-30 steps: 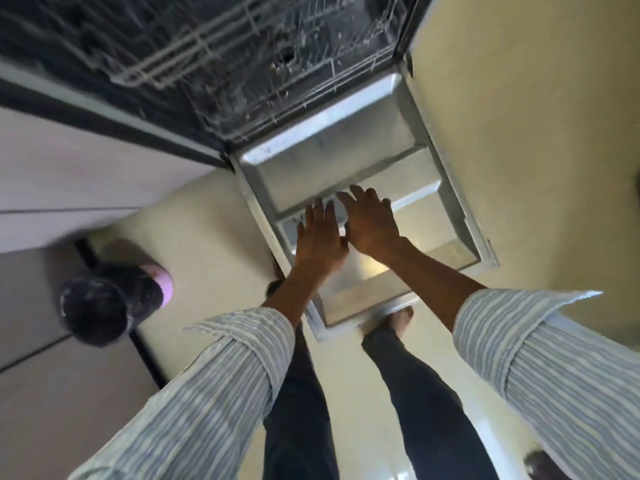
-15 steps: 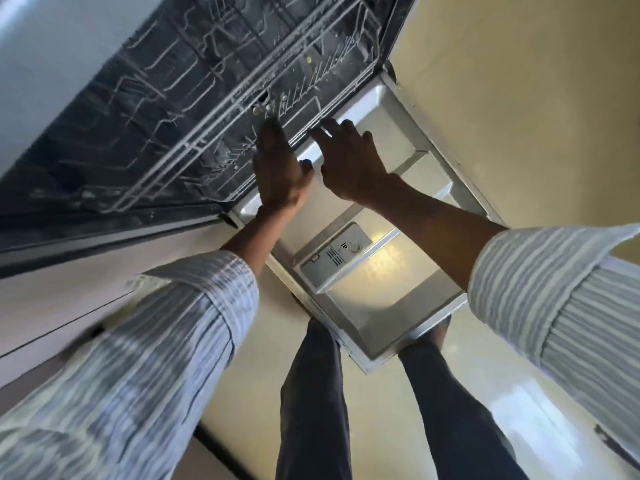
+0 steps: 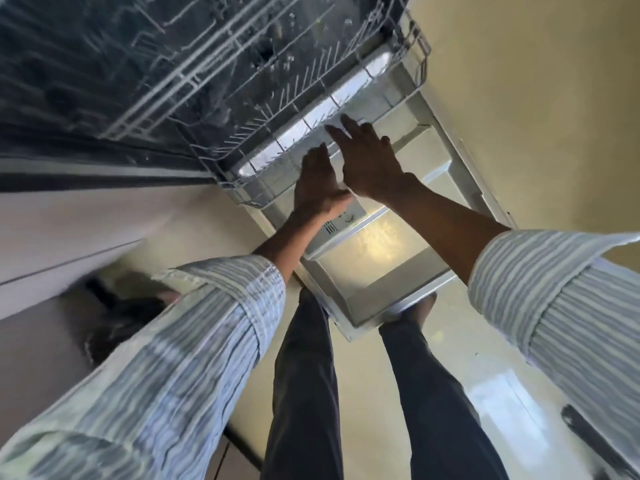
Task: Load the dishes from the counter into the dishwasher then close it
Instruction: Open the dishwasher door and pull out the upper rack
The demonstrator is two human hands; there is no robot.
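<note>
The dishwasher is open, its steel door (image 3: 377, 271) lying flat in front of my legs. The grey wire lower rack (image 3: 277, 109) sticks out partly over the door and looks empty of dishes. My left hand (image 3: 317, 181) is at the rack's front rim, its fingertips bent onto the wire. Beside it, my right hand (image 3: 370, 161) lies with straight fingers against the same rim. A detergent dispenser (image 3: 343, 220) shows on the door just below my left wrist. No dishes are in sight.
Pale cabinet fronts (image 3: 69, 237) run along the left. A dark object (image 3: 124, 320) lies on the floor by the cabinet base. Cream floor (image 3: 519, 98) spreads to the right of the door. My feet stand at the door's near edge.
Both hands went from the door's middle up to the rack. The rack now sits further out over the door, with the hands drawn back along with it.
</note>
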